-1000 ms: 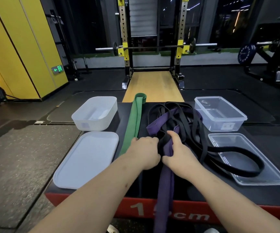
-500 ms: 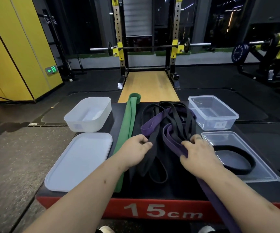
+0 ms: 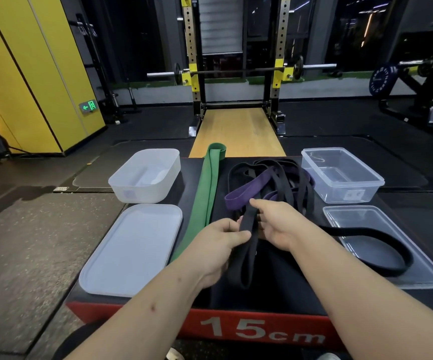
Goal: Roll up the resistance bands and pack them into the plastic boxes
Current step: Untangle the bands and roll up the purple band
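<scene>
Black band (image 3: pixel 246 255) pinched between thumb and fingers of left hand (image 3: pixel 220 237); gripped just beyond by right hand (image 3: pixel 275 227), fingers curled round it; looped end pointing toward near edge of platform (image 3: pixel 275 289). Marked "15cm" in white on platform's red front; label on clear box (image 3: pixel 335 193) unreadable; green exit sign (image 3: pixel 88 106) on yellow wall (image 3: pixel 28 74). Long axis near to far, far end lost in central tangle with purple band (image 3: pixel 241 193); green band (image 3: pixel 205 193) laid parallel at left; another black loop (image 3: pixel 353 232) across clear lid (image 3: pixel 361 219) at right.
</scene>
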Tool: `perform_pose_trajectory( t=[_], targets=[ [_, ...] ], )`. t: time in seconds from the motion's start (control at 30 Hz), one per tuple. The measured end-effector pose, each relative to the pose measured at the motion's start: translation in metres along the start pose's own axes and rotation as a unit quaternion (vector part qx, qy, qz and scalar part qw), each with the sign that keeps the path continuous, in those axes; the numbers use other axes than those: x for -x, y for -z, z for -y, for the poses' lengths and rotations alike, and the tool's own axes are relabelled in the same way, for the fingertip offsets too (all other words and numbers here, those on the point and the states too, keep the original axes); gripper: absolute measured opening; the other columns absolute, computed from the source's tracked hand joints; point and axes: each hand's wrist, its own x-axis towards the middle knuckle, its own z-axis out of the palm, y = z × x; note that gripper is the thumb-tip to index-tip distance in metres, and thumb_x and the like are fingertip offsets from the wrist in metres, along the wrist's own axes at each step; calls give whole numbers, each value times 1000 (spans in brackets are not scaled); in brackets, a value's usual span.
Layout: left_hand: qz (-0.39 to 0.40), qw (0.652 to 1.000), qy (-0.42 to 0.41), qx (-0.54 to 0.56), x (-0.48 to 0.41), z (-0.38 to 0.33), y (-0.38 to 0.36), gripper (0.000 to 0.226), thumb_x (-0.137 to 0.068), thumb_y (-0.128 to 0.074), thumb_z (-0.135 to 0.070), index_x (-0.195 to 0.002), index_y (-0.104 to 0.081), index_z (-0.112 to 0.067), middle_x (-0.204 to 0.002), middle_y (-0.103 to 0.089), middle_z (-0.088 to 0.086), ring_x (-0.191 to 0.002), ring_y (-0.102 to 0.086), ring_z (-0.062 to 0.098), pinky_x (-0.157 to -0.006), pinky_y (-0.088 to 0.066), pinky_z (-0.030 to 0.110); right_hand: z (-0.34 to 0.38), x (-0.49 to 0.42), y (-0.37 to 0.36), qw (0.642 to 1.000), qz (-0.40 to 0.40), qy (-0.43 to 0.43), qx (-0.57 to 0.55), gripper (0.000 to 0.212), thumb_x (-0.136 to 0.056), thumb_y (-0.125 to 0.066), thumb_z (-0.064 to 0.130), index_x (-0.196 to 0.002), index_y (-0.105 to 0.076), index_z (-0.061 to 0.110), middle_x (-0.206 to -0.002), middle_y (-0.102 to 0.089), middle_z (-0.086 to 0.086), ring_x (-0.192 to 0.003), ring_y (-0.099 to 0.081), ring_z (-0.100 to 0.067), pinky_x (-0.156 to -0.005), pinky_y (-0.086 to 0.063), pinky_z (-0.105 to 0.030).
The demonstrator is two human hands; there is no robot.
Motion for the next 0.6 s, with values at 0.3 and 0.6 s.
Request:
perform_pose_trajectory(
  t=[0.3, 0.6],
  targets=[
    [-18, 998, 61, 3, -19, -15, 2, 28, -104, -54, -30, -113, -67, -7, -94, -71, 6, -80, -66, 19, -79, -57, 36, -2, 12, 5, 985, 79, 147, -41, 18, -103, -50, 2, -112, -65, 3, -92, -68, -15, -69, -68, -23, -59, -56, -34],
    [-35, 995, 71, 55, -42, -19, 2, 25, -104, -53, -14, -113, -69, 3, -106, -76, 20, -96, -71, 32, -101, -55, 49, -14, 28, 37, 965, 186, 93, 159, 29, -98, -63, 0, -125, -61, 11, -93, -73, -14, -95, -75, -40, -76, -61, -43]
  ],
)
